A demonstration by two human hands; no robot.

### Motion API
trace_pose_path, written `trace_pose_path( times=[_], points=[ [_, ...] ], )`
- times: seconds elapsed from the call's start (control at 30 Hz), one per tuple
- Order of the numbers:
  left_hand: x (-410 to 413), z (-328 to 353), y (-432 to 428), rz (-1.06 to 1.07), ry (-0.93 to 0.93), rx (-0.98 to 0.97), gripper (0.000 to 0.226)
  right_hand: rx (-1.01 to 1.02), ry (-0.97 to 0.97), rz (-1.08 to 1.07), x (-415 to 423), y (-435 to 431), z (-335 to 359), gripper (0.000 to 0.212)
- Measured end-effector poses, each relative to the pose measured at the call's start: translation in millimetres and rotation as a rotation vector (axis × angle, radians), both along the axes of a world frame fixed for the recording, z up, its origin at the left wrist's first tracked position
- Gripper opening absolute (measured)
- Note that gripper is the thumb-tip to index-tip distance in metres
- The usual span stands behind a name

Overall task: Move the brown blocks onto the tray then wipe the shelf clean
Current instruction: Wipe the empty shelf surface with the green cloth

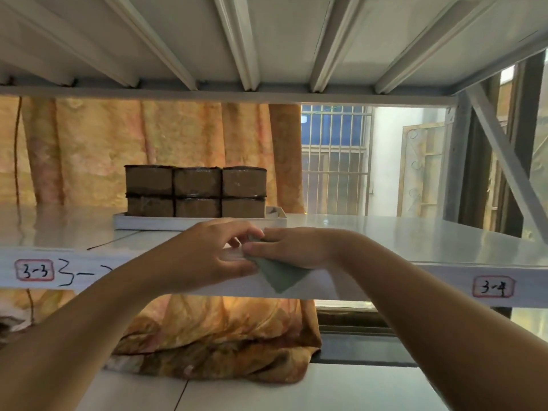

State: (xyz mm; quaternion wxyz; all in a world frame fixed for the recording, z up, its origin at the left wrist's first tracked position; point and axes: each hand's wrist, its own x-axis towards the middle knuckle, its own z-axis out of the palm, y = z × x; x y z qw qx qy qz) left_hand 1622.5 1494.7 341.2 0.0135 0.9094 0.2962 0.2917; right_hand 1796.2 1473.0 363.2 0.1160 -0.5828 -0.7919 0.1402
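Note:
Several brown blocks (195, 191) stand stacked in two layers on a white tray (142, 223) at the back of the white metal shelf (385, 238). At the shelf's front edge both my hands meet on a small grey-green cloth (278, 275), whose corner hangs down over the edge. My left hand (216, 250) pinches the cloth with its fingertips. My right hand (290, 247) lies over the cloth and grips it with fingers and thumb. Most of the cloth is hidden under my hands.
The front rail carries labels 3-3 (35, 270) and 3-4 (492, 287). Another shelf deck with ribs (237, 40) hangs close overhead. An orange curtain (118, 149) sits behind, a barred window (335, 155) at the right, and a diagonal brace (504, 155) at the right end.

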Motion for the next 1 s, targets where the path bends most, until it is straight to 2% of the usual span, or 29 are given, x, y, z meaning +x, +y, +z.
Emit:
trace_pose_path(
  times=[0.2,0.33,0.5,0.6,0.8,0.87,1.0],
  points=[
    [47.3,16.3,-6.5,-0.014,0.147,0.094,0.034,0.081,0.006,-0.073,46.5,-17.1,-1.5,0.053],
    [73.1,16.3,-3.7,-0.012,0.165,0.136,0.034,0.037,-0.029,-0.160,81.0,-30.2,4.1,0.050],
    [90.9,16.9,9.0,-0.026,0.169,0.061,0.042,-0.055,-0.100,-0.226,113.6,-22.1,7.4,0.056],
    [97.3,17.3,16.7,-0.013,0.181,0.018,0.031,-0.098,-0.148,-0.228,114.6,-5.8,9.0,0.056],
    [98.2,14.2,22.5,-0.013,0.177,-0.047,0.020,-0.152,-0.055,-0.275,123.1,15.1,9.2,0.056],
    [97.8,15.1,23.0,-0.030,0.153,-0.082,0.019,-0.188,-0.066,-0.336,124.4,26.5,11.8,0.062],
    [94.9,14.7,23.6,-0.068,0.143,-0.115,0.024,-0.199,-0.125,-0.455,122.5,59.8,14.2,0.088]
  ],
)
